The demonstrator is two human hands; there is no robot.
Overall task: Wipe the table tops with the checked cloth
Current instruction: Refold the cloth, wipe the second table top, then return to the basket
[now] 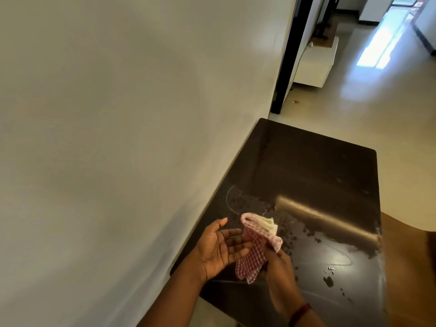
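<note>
A folded red-and-white checked cloth [256, 246] is held up above the near left part of a dark glossy table top [318, 175]. My right hand [279, 267] grips the cloth from the right side. My left hand [220, 249] is palm up with straight fingers that touch the cloth's left edge. The table top shows wet streaks, curved wipe marks and small specks near its front and right side.
A plain pale wall [118, 114] runs along the table's left edge. Beyond the far edge lies a shiny tiled floor [377, 97], with a low white cabinet [313, 64] and a dark door frame [283, 67].
</note>
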